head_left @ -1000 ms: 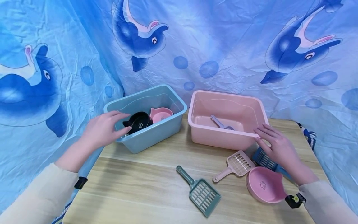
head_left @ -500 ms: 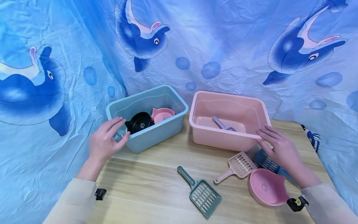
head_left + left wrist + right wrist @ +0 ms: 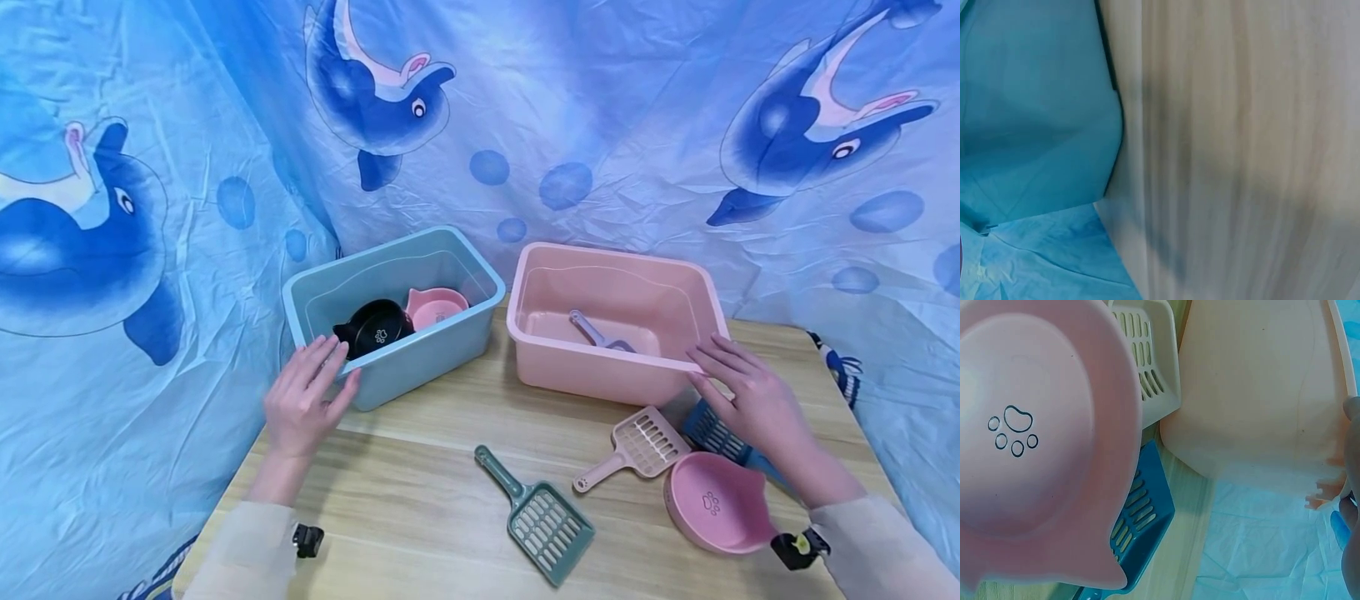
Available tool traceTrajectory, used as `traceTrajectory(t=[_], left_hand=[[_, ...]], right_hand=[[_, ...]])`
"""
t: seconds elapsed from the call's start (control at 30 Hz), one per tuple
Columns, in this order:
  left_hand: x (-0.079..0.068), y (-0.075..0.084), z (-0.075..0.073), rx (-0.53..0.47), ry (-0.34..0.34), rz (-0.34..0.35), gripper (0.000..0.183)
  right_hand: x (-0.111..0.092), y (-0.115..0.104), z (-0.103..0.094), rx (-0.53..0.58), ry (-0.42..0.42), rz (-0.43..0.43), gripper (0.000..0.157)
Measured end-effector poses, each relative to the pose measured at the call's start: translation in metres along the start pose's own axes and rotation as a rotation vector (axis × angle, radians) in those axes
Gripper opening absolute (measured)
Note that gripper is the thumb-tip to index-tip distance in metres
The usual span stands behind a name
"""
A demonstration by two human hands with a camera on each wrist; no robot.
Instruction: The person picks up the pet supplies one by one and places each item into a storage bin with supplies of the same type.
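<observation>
My left hand [image 3: 303, 400] is at the near left corner of a light blue litter box [image 3: 420, 367], fingers extended over its rim; contact is unclear. Inside it lie a black cat-eared bowl [image 3: 378, 327] and a pink bowl [image 3: 438, 307]. Straight fingers of my right hand [image 3: 750, 396] rest on the near right corner of a pink litter box [image 3: 592, 371], which contains a greyish-purple scoop [image 3: 594, 332]. The right wrist view shows part of that hand at the right edge, beside the pink box wall [image 3: 1247, 394]. No left fingers appear in the left wrist view.
A green litter scoop [image 3: 551, 529] lies at the front of the wooden table [image 3: 405, 500]. A pale pink scoop [image 3: 647, 442], a blue scoop [image 3: 716, 432] and a pink cat-eared bowl [image 3: 716, 504] crowd the right side. A dolphin-print curtain [image 3: 585, 108] hangs behind.
My left hand has drawn back from above the black bowl, down and to the right, to the blue box's near corner. My right hand stays at the pink box.
</observation>
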State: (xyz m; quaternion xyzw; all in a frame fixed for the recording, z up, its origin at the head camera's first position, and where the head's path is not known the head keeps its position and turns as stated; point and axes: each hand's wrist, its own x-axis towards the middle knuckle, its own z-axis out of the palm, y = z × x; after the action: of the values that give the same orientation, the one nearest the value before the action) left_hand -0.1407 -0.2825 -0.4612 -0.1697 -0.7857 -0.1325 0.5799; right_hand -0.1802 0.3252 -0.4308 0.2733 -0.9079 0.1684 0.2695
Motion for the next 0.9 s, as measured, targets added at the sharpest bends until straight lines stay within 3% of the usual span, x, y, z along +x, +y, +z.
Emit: traceTrajectory(t=[0.3,0.63,0.9], left_hand=[[-0.009,0.012,0.008,0.044,0.083,-0.041,0.03],[-0.007,0.018,0.01,0.04,0.163,-0.053,0.029],[-0.007,0.02,0.009,0.033,0.185,-0.08,0.03]], right_hand=[[0.0,-0.001,-0.001,-0.003,-0.005,0.004,0.045],[-0.002,0.001,-0.002,-0.02,-0.023,-0.016,0.048],[-0.001,-0.003,-0.016,0.006,-0.045,-0.035,0.055]])
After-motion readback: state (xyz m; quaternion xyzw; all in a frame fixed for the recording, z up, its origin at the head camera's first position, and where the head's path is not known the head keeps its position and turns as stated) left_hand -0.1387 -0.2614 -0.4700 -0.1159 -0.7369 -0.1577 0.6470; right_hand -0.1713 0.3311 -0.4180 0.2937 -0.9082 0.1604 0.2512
